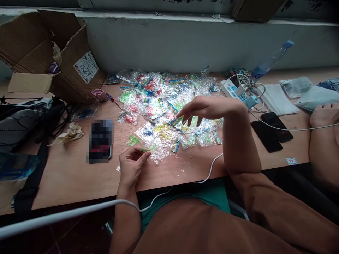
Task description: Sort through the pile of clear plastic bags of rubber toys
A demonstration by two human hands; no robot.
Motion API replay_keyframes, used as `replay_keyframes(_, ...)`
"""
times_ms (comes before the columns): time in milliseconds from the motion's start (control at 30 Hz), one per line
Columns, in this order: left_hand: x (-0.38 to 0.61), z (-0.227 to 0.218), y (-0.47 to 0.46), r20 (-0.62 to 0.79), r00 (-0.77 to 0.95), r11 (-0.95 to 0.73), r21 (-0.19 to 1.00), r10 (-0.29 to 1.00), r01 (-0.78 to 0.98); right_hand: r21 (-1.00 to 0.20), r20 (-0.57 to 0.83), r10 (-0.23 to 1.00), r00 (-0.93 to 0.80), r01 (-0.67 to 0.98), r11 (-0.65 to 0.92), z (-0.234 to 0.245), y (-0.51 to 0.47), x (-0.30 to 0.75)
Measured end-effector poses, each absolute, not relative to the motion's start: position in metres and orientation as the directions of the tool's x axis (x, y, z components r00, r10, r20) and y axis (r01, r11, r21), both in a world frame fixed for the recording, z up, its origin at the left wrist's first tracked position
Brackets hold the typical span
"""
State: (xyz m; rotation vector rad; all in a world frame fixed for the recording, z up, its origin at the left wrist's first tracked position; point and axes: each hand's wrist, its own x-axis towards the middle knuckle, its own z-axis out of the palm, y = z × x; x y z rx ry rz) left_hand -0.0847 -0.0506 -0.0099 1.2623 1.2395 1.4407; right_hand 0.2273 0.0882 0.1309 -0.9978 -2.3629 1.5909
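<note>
My left hand (132, 163) is near the table's front edge, pinching a thin, see-through green plastic piece (148, 149) between thumb and fingers. Just beyond it lies a loose bright green piece (133, 140) of curly outline. My right hand (208, 107) hangs from a bent wrist above a heap of clear plastic packets (159, 95), fingers loosely apart and nothing seen in them. Red, blue, yellow and green items show through the packets, several with printed blue-and-yellow header strips. A crumpled clear wrapper (159, 152) lies just right of my left hand.
A phone (100, 141) lies left, before an open cardboard box (76, 70) and a screwdriver (114, 101). On the right are a power strip (230, 89), a tilted bottle (272, 61), dark phones (266, 135) and another person's arm (324, 148). A white cable crosses my left forearm.
</note>
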Motion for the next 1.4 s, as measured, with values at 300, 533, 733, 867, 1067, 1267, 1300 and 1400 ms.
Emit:
replay_keyframes(300,-0.088,-0.012,-0.051,0.202,-0.121,-0.202,0.979,0.972,0.013,-0.982,-0.046,0.298,-0.954,0.098,0.163,0.09,0.088,0.151)
replay_keyframes(533,-0.089,-0.014,-0.052,0.296,-0.1,-0.307,0.943,0.95,-0.129,-0.99,-0.051,0.165,-0.985,0.072,0.121,0.071,0.072,0.119)
replay_keyframes(733,-0.089,-0.013,-0.053,0.321,-0.091,-0.332,0.933,0.943,-0.14,-0.942,-0.051,0.373,-0.926,0.168,0.289,0.075,0.064,0.11)
replay_keyframes(867,-0.089,-0.012,-0.052,0.34,-0.062,-0.345,0.934,0.938,-0.091,-0.939,-0.019,0.316,-0.949,0.125,0.321,0.07,0.063,0.106)
replay_keyframes(1067,-0.09,-0.016,-0.053,0.31,-0.106,-0.318,0.945,0.945,-0.077,-0.921,-0.038,0.25,-0.967,0.132,0.367,0.071,0.065,0.112)
replay_keyframes(1267,-0.089,-0.018,-0.052,0.294,-0.118,-0.305,0.948,0.949,-0.088,-0.888,-0.047,0.24,-0.97,0.15,0.434,0.082,0.067,0.121)
replay_keyframes(1300,-0.087,-0.017,-0.052,0.311,-0.109,-0.321,0.942,0.944,-0.099,-0.872,-0.043,0.25,-0.967,0.159,0.462,0.086,0.065,0.123)
replay_keyframes(1400,-0.078,-0.012,-0.053,0.362,-0.119,-0.377,0.914,0.924,-0.148,-0.809,-0.036,0.289,-0.957,0.198,0.553,0.099,0.053,0.126)
